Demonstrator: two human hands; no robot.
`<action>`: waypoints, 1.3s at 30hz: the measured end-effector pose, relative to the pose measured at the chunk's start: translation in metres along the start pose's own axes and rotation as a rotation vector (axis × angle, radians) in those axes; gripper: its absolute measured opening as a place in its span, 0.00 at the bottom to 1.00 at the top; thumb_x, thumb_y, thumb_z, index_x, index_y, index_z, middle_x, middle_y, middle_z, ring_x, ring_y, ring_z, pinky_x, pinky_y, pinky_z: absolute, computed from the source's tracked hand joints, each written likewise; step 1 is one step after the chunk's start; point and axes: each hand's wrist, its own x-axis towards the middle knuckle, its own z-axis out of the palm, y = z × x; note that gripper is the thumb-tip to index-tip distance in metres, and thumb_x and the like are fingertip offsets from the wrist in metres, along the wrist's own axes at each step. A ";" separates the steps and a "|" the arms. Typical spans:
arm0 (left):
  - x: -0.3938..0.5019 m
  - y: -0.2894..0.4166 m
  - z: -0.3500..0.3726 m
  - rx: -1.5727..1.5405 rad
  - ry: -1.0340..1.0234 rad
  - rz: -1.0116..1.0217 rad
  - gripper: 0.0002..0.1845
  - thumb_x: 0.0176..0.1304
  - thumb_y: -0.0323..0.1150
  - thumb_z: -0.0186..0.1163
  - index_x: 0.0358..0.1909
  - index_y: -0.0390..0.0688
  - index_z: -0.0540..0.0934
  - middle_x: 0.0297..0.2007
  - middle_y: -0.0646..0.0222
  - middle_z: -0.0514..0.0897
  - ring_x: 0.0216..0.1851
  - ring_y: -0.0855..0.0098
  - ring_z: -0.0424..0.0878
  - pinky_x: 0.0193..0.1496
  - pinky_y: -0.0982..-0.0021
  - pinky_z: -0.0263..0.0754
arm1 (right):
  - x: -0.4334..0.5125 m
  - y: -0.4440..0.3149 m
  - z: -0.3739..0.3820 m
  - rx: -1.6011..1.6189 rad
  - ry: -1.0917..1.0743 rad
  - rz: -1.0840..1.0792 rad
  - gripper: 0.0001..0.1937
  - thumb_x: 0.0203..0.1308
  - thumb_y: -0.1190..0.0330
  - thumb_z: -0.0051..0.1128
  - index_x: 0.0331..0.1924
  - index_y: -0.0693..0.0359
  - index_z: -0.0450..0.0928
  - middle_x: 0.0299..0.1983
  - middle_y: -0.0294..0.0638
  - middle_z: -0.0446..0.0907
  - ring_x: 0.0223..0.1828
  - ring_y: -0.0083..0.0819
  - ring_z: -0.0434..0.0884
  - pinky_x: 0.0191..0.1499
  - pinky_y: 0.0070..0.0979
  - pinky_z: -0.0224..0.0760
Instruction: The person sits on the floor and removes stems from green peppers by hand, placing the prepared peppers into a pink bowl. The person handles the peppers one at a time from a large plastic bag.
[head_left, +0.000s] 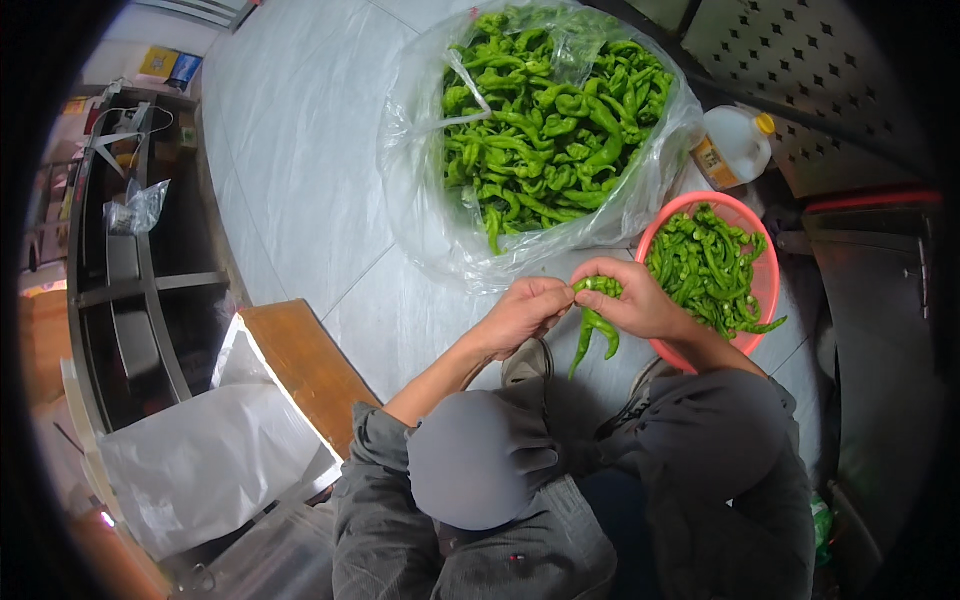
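Note:
Between my knees and the bag, my two hands meet over several green chili peppers. My right hand is closed around them, and some hang below its fingers. The fingertips of my left hand pinch at the pepper end nearest them; what exactly they grip is too small to tell. Ahead, a large clear plastic bag lies wide open, heaped with green peppers. To the right, a pink plastic basket holds more green peppers, one poking over its rim.
A plastic jug with a yellow cap stands beyond the basket. At right is a dark metal cabinet. To the left are a cardboard box with a white sheet and a black metal rack. Grey floor tiles lie underneath.

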 end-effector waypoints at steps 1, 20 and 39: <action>0.000 0.001 0.003 -0.006 0.042 -0.018 0.16 0.73 0.40 0.57 0.26 0.46 0.77 0.22 0.82 0.70 0.22 0.86 0.60 0.23 0.79 0.53 | -0.001 0.001 0.001 0.018 0.010 0.019 0.11 0.63 0.72 0.66 0.47 0.67 0.80 0.41 0.50 0.85 0.45 0.45 0.85 0.48 0.32 0.76; 0.066 0.032 -0.088 -0.195 0.617 0.206 0.10 0.69 0.32 0.54 0.28 0.43 0.72 0.23 0.73 0.75 0.16 0.81 0.65 0.17 0.76 0.54 | -0.010 0.004 -0.003 0.268 0.155 0.300 0.07 0.65 0.77 0.60 0.45 0.66 0.82 0.35 0.36 0.85 0.36 0.19 0.82 0.39 0.19 0.76; 0.089 0.009 -0.096 -0.326 0.732 0.297 0.14 0.75 0.42 0.57 0.31 0.48 0.72 0.22 0.78 0.68 0.18 0.80 0.63 0.19 0.75 0.58 | -0.005 0.014 0.008 0.236 0.142 0.315 0.08 0.63 0.74 0.64 0.44 0.66 0.83 0.35 0.35 0.84 0.34 0.17 0.81 0.36 0.18 0.74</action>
